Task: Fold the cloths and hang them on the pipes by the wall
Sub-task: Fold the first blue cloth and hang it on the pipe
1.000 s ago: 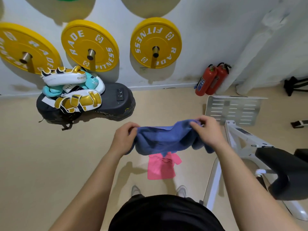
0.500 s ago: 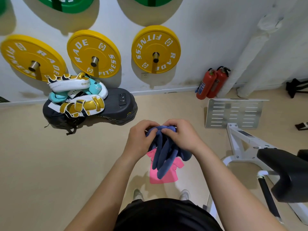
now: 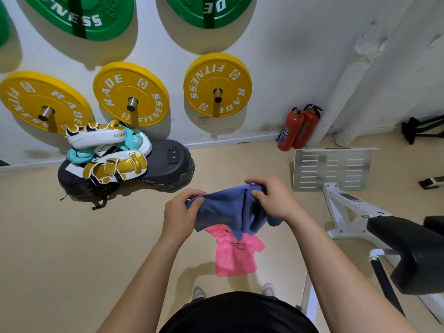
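Note:
A blue cloth hangs in the air at waist height, doubled over with folds drooping below. My left hand grips its left edge and my right hand pinches its top right corner. Under it a pink cloth lies crumpled on the beige floor, partly hidden by the blue one. White wrapped pipes run up the wall at the right.
Yellow weight plates and green ones hang on pegs on the wall. A black pad stacked with gold and teal boxing mitts sits at left. Two red fire extinguishers, a metal plate and a white-framed bench stand at right.
My hands came together from spread apart, folding the blue cloth in half, then drew slightly apart again. The view tilted upward, showing more of the wall.

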{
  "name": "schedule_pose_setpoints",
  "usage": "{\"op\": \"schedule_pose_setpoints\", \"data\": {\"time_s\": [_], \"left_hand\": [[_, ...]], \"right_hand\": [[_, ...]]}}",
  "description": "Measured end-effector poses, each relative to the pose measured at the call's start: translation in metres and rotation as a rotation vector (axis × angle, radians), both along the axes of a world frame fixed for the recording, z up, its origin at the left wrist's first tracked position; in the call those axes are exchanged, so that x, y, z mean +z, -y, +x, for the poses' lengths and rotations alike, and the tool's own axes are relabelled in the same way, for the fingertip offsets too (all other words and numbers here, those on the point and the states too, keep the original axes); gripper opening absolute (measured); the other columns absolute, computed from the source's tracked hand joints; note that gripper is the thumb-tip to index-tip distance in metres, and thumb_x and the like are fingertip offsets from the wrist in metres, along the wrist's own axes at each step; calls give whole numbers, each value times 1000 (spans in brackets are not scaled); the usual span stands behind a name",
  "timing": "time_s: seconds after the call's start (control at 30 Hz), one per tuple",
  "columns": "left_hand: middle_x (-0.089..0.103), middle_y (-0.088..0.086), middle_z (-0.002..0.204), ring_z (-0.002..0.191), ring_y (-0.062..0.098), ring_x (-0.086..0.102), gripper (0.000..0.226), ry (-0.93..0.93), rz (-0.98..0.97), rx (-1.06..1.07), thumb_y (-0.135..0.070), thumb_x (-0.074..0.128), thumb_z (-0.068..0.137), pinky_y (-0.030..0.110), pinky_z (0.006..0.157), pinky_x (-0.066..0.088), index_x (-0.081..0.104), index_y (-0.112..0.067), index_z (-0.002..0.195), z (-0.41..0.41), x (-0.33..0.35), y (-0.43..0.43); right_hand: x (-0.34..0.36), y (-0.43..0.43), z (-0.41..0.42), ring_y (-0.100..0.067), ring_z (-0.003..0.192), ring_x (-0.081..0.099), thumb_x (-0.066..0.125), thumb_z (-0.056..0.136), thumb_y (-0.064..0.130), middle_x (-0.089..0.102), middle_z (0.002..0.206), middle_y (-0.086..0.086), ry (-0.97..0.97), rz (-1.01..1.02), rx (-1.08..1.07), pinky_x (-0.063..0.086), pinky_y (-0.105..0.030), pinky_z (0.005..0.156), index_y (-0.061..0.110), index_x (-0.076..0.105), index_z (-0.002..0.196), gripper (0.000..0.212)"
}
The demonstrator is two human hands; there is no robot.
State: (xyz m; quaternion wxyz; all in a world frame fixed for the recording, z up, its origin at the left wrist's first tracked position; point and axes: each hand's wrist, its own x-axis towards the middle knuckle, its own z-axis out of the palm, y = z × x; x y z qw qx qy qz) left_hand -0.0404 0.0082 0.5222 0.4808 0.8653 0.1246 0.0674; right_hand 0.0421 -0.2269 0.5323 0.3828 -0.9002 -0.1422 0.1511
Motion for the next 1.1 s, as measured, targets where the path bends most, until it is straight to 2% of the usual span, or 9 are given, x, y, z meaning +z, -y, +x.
{"op": "schedule_pose_setpoints", "data": {"time_s": [0.13,0.27,0.4,0.5,0.7,0.8,0.9,0.97,1.1], "left_hand": [[71,-19,84,83,-2,63,19,2,-51,-61,-9,67,86,9,71,44,73,-27,86,15,7,21],[62,-11,74,70,-2,57,36,-75,-105,-209,-9,66,87,8,67,41,68,-29,116,26,7,48],[56,-14,66,62,-5,52,37,-146,-43,-370,-8,62,90,7,61,37,68,-28,121,33,6,53],[69,-14,86,77,-9,61,26,-232,-50,-412,-16,63,92,4,67,40,71,-27,114,36,0,51],[70,-15,79,76,-8,60,13,-101,-30,-205,-13,66,89,6,71,40,72,-23,82,40,-5,42],[68,-18,76,73,-6,59,13,-125,-54,-261,-10,66,88,12,71,41,73,-21,85,41,-6,42],[61,-25,68,67,-6,55,29,-185,-92,-386,-7,62,90,10,67,39,72,-25,110,38,-2,52],[63,-28,78,73,-8,57,35,-208,-103,-430,-5,59,92,8,69,40,69,-25,120,36,-4,57],[60,-14,70,61,-6,54,14,-210,-59,-304,-13,66,90,7,58,40,73,-23,98,31,-10,58]], "right_hand": [[-4,1,-3,-16,81,61,57,90,7,67,82,2,-41,-2,-15,44,-28,72,21,57,119,32],[-3,-7,-3,-5,51,47,61,88,8,57,61,3,-84,-12,84,34,-18,50,23,56,101,21],[-4,-9,0,-6,59,49,65,84,8,63,67,6,-87,9,131,42,-31,63,25,54,96,23],[-8,-9,-1,-3,60,54,67,85,6,69,70,9,-128,73,120,44,-28,65,22,46,96,28],[-11,-3,-1,-8,54,49,78,77,21,59,63,6,-56,63,-35,39,-20,54,25,48,84,31],[-11,7,-4,-10,60,51,74,81,13,58,69,7,-71,99,14,42,-26,61,31,52,80,28],[-9,5,-9,-4,59,48,68,83,6,59,79,10,-113,121,77,44,-26,62,31,49,93,33],[-8,3,-10,-3,56,45,66,84,4,60,83,12,-120,89,114,44,-27,62,30,46,98,36],[-8,6,-11,-6,60,52,71,82,7,67,83,11,-141,97,69,46,-26,63,29,47,97,37]]}}
